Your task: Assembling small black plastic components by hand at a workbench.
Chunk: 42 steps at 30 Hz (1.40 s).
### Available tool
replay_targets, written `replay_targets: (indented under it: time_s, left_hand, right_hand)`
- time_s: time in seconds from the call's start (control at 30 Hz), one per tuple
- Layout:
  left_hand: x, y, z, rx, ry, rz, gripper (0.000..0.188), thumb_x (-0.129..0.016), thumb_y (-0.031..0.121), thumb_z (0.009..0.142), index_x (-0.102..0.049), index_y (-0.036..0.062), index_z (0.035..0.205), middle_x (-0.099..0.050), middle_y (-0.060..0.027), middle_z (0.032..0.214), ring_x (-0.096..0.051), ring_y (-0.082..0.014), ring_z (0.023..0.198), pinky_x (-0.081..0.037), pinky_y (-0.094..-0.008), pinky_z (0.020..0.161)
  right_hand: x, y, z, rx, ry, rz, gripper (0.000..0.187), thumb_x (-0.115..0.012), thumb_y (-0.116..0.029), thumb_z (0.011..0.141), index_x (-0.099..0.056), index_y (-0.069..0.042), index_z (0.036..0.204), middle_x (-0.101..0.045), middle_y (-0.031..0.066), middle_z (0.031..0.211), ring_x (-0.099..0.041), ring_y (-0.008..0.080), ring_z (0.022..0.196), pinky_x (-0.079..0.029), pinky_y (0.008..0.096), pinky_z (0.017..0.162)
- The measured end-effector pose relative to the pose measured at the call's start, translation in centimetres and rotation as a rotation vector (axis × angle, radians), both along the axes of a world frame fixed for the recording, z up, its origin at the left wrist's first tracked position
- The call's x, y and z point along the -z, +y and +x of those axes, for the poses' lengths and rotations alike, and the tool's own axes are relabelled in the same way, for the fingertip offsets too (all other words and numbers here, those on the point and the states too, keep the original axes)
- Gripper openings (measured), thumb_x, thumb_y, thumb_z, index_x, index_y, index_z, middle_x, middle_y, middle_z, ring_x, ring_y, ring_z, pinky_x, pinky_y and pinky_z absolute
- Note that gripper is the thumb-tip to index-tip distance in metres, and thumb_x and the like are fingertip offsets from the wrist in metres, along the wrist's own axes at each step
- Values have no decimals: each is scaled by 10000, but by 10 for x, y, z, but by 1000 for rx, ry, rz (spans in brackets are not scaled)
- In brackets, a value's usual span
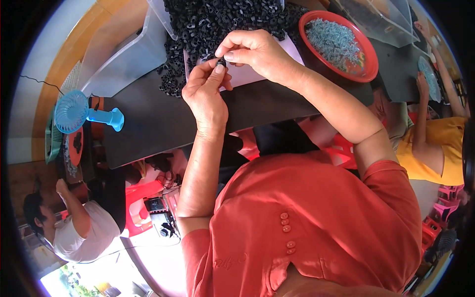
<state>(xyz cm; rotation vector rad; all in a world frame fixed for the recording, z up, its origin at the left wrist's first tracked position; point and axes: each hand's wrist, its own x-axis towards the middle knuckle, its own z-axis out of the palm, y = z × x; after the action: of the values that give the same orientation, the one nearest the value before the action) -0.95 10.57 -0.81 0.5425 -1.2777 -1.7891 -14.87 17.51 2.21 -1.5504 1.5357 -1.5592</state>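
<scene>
My left hand [207, 94] pinches a small black plastic part [221, 62] between thumb and fingers. Right above it, my right hand [257, 52] has thumb and index finger closed at the same part's upper side; anything tiny between those fingertips is too small to make out. Both hands are over a white sheet or tray [247, 78] at the near edge of a big heap of loose black plastic parts [208, 24]. To the right of the hands stands a red bowl [368, 69] holding many small silvery metal pieces [332, 42].
Left of the heap is a translucent plastic bin [123, 59], and a blue handheld fan [74, 111] lies by the dark table's [148, 123] left end. Another clear bin [381, 20] is behind the bowl. One person [84, 227] sits at left, another in yellow [430, 148] at right.
</scene>
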Motion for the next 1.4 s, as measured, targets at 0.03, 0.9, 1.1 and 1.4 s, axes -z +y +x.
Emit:
replay_targets:
  time_s: [0.03, 0.9, 1.1, 1.4]
  left_hand:
    - [0, 1, 0, -5, -17, -21, 104, -619, 10, 889, -644, -60, 961, -634, -76, 786, -587, -122, 659, -461, -235, 568]
    - [9, 3, 2, -133, -177, -295, 82, -648, -41, 828, -665, -12, 903, -630, -15, 760, -535, -84, 625, -441, -214, 564]
    - [14, 3, 2, -254, -230, -524, 92, -652, -46, 812, -661, -3, 892, -615, 5, 731, -516, -75, 630, -428, -214, 585]
    - [2, 8, 0, -132, -126, -229, 72, -642, -18, 845, -663, -21, 914, -603, -6, 711, -482, -39, 542, -388, -181, 475]
  right_hand:
    - [1, 0, 1, -1, -1, 3, 89, -603, -45, 893, -665, -15, 950, -665, 23, 871, -598, 79, 796, -486, 234, 702]
    - [19, 1, 15, 319, 592, -279, 77, -599, 31, 826, -576, -17, 882, -611, 116, 810, -626, 301, 729, -487, 350, 606]
    - [12, 4, 18, 297, 608, -231, 77, -600, 28, 828, -596, -11, 894, -629, 109, 821, -640, 269, 734, -492, 337, 620]
    - [14, 2, 12, 233, 428, -181, 99, -615, 0, 843, -634, 1, 940, -665, 110, 857, -655, 231, 766, -499, 305, 681]
